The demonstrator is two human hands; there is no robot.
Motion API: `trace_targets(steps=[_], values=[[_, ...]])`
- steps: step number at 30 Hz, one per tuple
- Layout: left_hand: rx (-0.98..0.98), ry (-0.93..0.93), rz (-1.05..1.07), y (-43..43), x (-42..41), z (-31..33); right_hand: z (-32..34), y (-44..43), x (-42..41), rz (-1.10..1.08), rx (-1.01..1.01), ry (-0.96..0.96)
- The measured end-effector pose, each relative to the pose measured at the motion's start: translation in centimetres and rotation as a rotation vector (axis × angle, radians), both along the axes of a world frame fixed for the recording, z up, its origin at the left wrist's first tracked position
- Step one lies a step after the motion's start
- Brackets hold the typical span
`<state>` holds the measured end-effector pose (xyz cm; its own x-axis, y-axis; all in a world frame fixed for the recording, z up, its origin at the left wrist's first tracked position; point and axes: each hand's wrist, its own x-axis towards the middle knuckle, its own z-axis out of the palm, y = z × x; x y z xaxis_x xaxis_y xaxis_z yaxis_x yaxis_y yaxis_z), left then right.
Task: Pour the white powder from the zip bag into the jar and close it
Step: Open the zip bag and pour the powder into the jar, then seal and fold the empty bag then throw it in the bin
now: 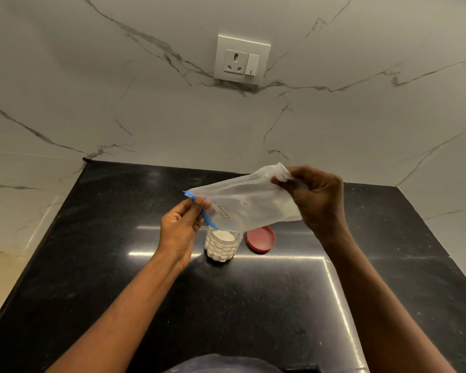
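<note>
A clear zip bag [248, 203] with a blue zip strip hangs tilted above the counter, its mouth pointing down at an open jar [221, 244]. My left hand [182, 224] pinches the bag's blue zip edge just above the jar's rim. My right hand [318, 200] holds the bag's raised bottom corner, higher and to the right. The bag looks almost empty, with a thin white film inside. The clear ribbed jar stands upright on the black counter [119, 265] and is nearly full of white powder. Its red lid [261, 239] lies flat just right of the jar.
The black stone counter ends at a white marble wall behind and on both sides. A wall socket with a switch [242, 60] sits above the counter. Dark cloth shows at the bottom edge of the view.
</note>
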<state>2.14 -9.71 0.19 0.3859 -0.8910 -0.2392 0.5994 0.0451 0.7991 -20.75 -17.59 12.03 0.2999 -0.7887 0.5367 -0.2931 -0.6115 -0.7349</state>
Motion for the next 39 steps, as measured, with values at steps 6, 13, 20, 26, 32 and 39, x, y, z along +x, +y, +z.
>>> trace_targets(steps=[6,13,20,26,32,39], values=[[0.010,0.091,0.022,0.0,0.3,-0.2,-0.9,-0.1,-2.3,0.034,0.220,0.281],[-0.013,0.034,-0.008,0.2,-0.2,0.2,-2.1,1.1,-2.8,-0.051,0.115,0.126],[-0.014,-0.055,0.005,-0.1,-0.2,0.5,-2.4,1.6,-3.4,-0.149,0.205,0.101],[-0.040,-0.360,0.098,-0.6,0.8,2.6,-1.9,1.6,-4.0,-0.049,0.487,0.081],[-0.196,-0.546,0.086,-1.7,0.9,9.0,-0.1,2.3,-3.3,-0.046,0.381,-0.256],[-0.318,-0.897,-0.077,-1.9,0.3,13.2,3.9,2.3,1.7,-0.149,-0.163,-0.004]])
